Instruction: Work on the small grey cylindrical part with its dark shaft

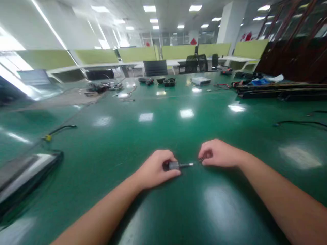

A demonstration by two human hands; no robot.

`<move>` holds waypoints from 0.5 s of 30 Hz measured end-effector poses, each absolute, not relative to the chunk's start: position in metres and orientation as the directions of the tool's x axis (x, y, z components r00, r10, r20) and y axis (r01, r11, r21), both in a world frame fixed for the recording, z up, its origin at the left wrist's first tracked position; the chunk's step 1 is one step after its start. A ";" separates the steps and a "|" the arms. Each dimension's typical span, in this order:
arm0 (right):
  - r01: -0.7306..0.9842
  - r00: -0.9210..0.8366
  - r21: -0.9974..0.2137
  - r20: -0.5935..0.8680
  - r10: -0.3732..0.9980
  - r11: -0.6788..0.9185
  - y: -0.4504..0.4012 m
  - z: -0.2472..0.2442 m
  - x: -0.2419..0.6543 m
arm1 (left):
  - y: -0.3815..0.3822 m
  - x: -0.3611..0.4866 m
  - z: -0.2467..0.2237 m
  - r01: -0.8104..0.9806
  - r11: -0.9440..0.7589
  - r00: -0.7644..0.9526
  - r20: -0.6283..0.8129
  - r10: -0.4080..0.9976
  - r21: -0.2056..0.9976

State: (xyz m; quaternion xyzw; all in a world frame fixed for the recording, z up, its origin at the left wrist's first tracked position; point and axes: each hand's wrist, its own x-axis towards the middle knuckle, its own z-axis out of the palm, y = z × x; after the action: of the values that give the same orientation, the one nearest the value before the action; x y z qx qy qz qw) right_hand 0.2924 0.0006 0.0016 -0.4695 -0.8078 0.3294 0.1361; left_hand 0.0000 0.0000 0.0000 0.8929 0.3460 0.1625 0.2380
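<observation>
A small grey cylindrical part with a thin metal shaft (174, 165) lies sideways in my left hand (158, 169), gripped between thumb and fingers, its shaft pointing right. Across a short gap, my right hand (217, 153) pinches a tiny dark metallic piece (201, 159) between thumb and fingertips; its exact shape is too small to make out. The shaft's tip and the tiny piece are apart. Both hands are low over the glossy green table (163, 211).
At the left edge lies a dark flat device (30, 173), with a black cable (62, 128) beyond it. A white box (200, 80) and black items (169, 82) stand at the back. Long dark strips (278, 92) are stacked at the back right, near another cable (301, 122).
</observation>
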 end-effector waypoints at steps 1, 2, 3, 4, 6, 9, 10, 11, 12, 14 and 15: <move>0.661 -0.528 -0.663 -0.079 0.846 0.351 0.001 0.001 0.292 | 0.000 -0.001 -0.001 0.543 -0.648 0.707 0.127 0.696 0.534; 0.654 -0.533 -0.667 -0.070 0.843 0.358 0.001 0.001 0.292 | 0.001 -0.001 -0.001 0.544 -0.649 0.706 0.128 0.697 0.533; 0.646 -0.539 -0.671 -0.062 0.840 0.365 0.001 0.001 0.291 | 0.001 -0.002 -0.002 0.543 -0.650 0.706 0.130 0.696 0.532; 0.638 -0.546 -0.675 -0.057 0.836 0.370 0.001 0.001 0.291 | 0.001 -0.002 -0.002 0.541 -0.650 0.707 0.132 0.695 0.534; 0.621 -0.564 -0.685 -0.053 0.824 0.381 0.001 0.000 0.288 | 0.001 -0.002 -0.001 0.529 -0.652 0.711 0.136 0.690 0.543; 0.595 -0.579 -0.711 -0.055 0.814 0.375 -0.001 -0.001 0.284 | 0.001 -0.001 0.000 0.517 -0.653 0.715 0.140 0.685 0.553; 0.587 -0.585 -0.717 -0.054 0.809 0.376 -0.002 -0.001 0.283 | 0.000 -0.001 0.000 0.515 -0.654 0.715 0.142 0.684 0.554; 0.580 -0.590 -0.721 -0.052 0.806 0.378 -0.002 -0.001 0.283 | 0.000 -0.001 0.001 0.514 -0.655 0.716 0.143 0.683 0.553; 0.575 -0.594 -0.725 -0.050 0.803 0.380 -0.003 -0.001 0.282 | 0.000 -0.001 0.001 0.514 -0.657 0.718 0.143 0.681 0.552; 0.565 -0.598 -0.731 -0.044 0.800 0.382 -0.004 -0.002 0.281 | 0.000 -0.001 0.001 0.513 -0.661 0.721 0.143 0.678 0.548; 0.561 -0.598 -0.734 -0.039 0.800 0.383 -0.005 -0.003 0.279 | 0.000 -0.001 0.001 0.513 -0.662 0.722 0.143 0.677 0.547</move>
State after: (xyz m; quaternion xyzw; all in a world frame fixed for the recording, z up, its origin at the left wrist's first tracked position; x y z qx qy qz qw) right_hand 0.2788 -0.0053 -0.0027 -0.4173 -0.8154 0.3663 0.1636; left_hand -0.0011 -0.0001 0.0009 0.8957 0.3321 0.1695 0.2424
